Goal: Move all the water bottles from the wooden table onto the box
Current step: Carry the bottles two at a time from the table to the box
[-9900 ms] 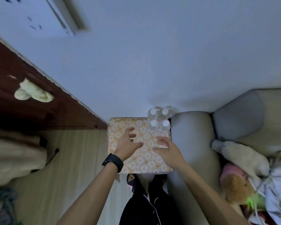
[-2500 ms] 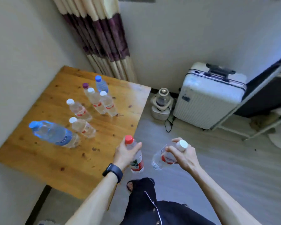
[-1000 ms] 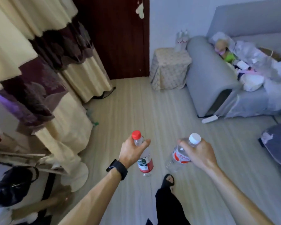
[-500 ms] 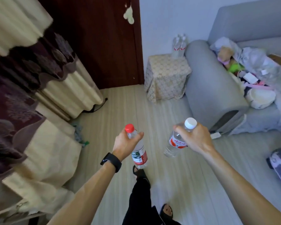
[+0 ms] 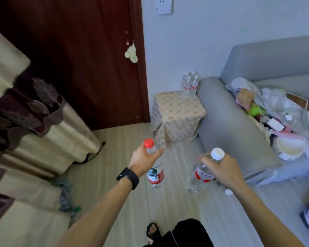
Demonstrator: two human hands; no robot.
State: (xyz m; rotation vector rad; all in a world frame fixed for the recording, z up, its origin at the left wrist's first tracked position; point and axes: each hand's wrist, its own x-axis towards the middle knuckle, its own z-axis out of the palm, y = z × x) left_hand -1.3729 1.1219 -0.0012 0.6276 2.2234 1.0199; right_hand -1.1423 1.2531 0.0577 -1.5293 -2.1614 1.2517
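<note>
Red-capped bottle [image 5: 155,175], white-capped bottle [image 5: 202,175] aloft; perhaps four bottles [image 5: 189,86] on box [image 5: 177,112].

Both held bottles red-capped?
No: the left hand holds a red-capped bottle, but the right hand holds a white-capped bottle.

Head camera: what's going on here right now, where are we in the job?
A person holds one water bottle in each of their hands. The left hand grips the red-capped bottle by its neck, and the right hand grips the white-capped bottle near its top. Both bottles hang over the floor, short of the cloth-covered box beside the sofa. A cluster of bottles already stands on the box's far corner. The wooden table is out of view.
</note>
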